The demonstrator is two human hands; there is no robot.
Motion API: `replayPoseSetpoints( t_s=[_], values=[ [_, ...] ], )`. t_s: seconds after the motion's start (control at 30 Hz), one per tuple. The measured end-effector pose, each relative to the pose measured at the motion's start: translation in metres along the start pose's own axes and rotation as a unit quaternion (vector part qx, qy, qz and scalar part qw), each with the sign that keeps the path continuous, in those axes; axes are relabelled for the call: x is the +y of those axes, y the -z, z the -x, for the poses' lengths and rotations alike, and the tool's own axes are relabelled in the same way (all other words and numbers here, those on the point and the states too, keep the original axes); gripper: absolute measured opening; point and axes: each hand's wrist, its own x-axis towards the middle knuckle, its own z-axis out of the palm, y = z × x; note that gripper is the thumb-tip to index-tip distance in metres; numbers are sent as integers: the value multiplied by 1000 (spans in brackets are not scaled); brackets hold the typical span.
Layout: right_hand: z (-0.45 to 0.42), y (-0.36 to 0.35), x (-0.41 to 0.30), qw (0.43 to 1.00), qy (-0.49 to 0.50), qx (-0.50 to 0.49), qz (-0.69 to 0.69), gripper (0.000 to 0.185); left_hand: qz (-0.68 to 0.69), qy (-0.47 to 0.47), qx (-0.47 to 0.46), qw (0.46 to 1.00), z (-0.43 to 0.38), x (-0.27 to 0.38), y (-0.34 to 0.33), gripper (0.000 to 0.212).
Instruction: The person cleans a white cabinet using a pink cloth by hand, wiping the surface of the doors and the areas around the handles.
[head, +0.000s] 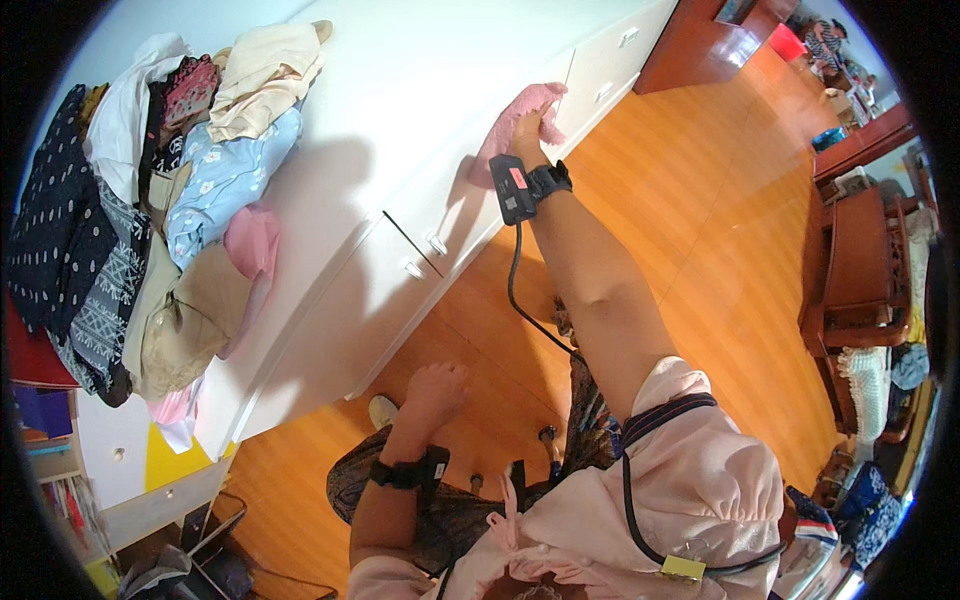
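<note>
My right hand point(529, 133) is stretched far forward with a fluffy pink cleaning cloth point(504, 139) under its fingers. The cloth lies against the white front of a long cabinet point(405, 172), near its lower right edge. Below the cabinet, my left hand point(436, 390) hangs over the wooden floor with its fingers curled in and nothing visible in them. Each wrist wears a black strap with a small device; a cable runs from the device point(512, 190) on the right one.
Heaped clothes point(225, 180) cover the cabinet's left end. Metal handles point(435, 244) stick out from its front. A wooden chair point(862, 266) stands at the right, beyond the wooden floor point(720, 225). A person point(825, 45) sits far off at the upper right.
</note>
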Motion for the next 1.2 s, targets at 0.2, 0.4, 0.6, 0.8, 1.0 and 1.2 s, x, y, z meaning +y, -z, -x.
replayPoseSetpoints(
  t_s=[0.2,0.4,0.6,0.8,1.0,1.2],
  values=[
    [70,24,61,990,-11,-118,74,67,-4,12,-28,1000,-21,-2,-2,19],
    [139,62,-73,811,-35,-501,301,34,73,116,189,972,14,-45,21,29],
    [196,87,-84,819,-377,-412,-130,32,482,-1,422,768,15,-8,21,50],
    [234,100,-25,809,72,-558,168,38,517,150,304,786,15,-12,-27,47],
    [207,107,-107,780,-313,-539,51,44,448,106,610,645,49,-9,36,31],
    [167,108,-141,851,-345,-396,19,35,-330,45,455,825,-5,-33,123,32]
  ],
)
